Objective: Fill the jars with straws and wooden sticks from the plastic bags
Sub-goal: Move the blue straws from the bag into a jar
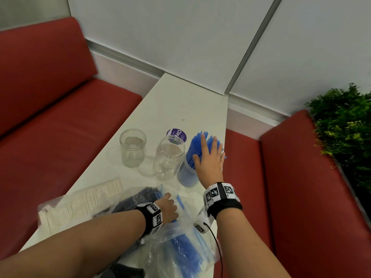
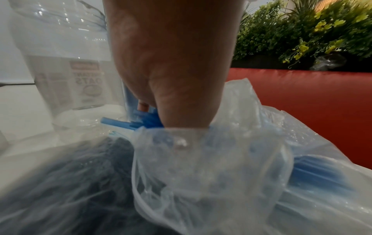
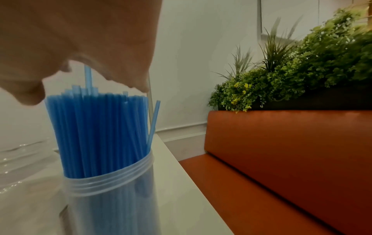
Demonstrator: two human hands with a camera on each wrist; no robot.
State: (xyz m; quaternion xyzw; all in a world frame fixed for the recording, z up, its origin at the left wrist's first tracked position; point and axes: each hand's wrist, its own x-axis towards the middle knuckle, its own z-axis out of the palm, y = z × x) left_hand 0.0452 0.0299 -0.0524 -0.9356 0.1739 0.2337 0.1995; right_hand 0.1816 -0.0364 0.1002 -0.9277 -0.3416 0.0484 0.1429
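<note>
Three clear jars stand on the white table [image 1: 180,101]. Two are empty: one at the left [image 1: 133,147], one in the middle [image 1: 168,157]. The right jar [image 1: 185,176] is packed with upright blue straws [image 1: 195,146]. My right hand [image 1: 210,155] lies flat over the straw tops with straight fingers; in the right wrist view its palm [image 3: 80,39] hovers on the straws [image 3: 96,127]. My left hand [image 1: 169,207] reaches into a clear plastic bag [image 1: 180,243] and grips a bunch of blue straws [image 2: 141,121]. Its fingertips are hidden by the bag [image 2: 201,159].
A bag of wooden sticks [image 1: 80,201] lies at the table's near left, beside a bag of dark straws [image 1: 136,199]. A purple lid [image 1: 176,134] sits behind the jars. Red bench seats [image 1: 60,127] flank the table, and a green plant [image 1: 345,129] stands at the right.
</note>
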